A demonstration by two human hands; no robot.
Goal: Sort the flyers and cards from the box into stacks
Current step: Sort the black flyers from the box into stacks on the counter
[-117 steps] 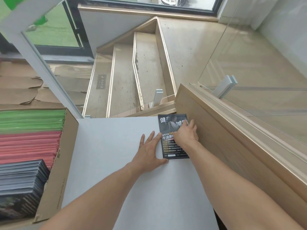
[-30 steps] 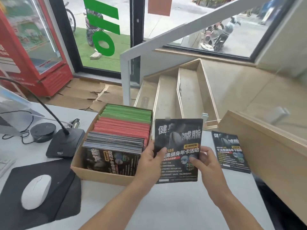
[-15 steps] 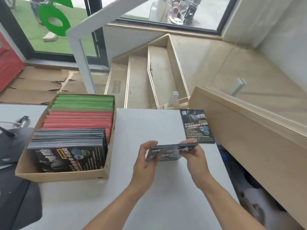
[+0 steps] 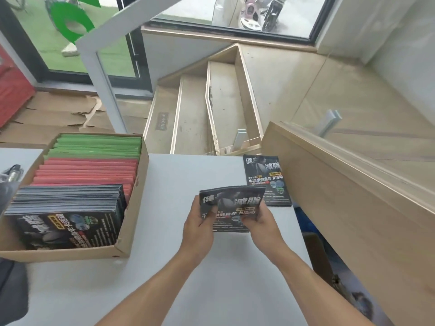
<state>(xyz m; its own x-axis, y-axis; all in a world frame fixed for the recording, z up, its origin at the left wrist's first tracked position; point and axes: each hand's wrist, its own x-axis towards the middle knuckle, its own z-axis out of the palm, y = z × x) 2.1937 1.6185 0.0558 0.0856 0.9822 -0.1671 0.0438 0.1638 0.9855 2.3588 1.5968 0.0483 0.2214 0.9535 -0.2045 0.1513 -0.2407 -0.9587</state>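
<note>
A small bundle of black flyers (image 4: 233,205) hovers over the white table, its print facing me. My left hand (image 4: 200,222) grips its left edge, thumb on the front. My right hand (image 4: 261,220) grips the lower right corner. A stack of the same black flyers (image 4: 264,175) lies flat at the table's far right. The cardboard box (image 4: 131,220) at the left holds upright rows: green cards (image 4: 98,144) at the back, red cards (image 4: 87,172) in the middle, black flyers (image 4: 68,212) in front.
A wooden ledge (image 4: 341,184) rises along the table's right side, close to the flat stack. Stairs (image 4: 207,114) drop beyond the far table edge. A black mouse pad (image 4: 11,290) lies at the lower left, and a microphone base peeks from behind the box.
The bundle in my hands has tipped up from nearly edge-on to face me. The view has swung slightly, and the hands stay over the middle of the table.
</note>
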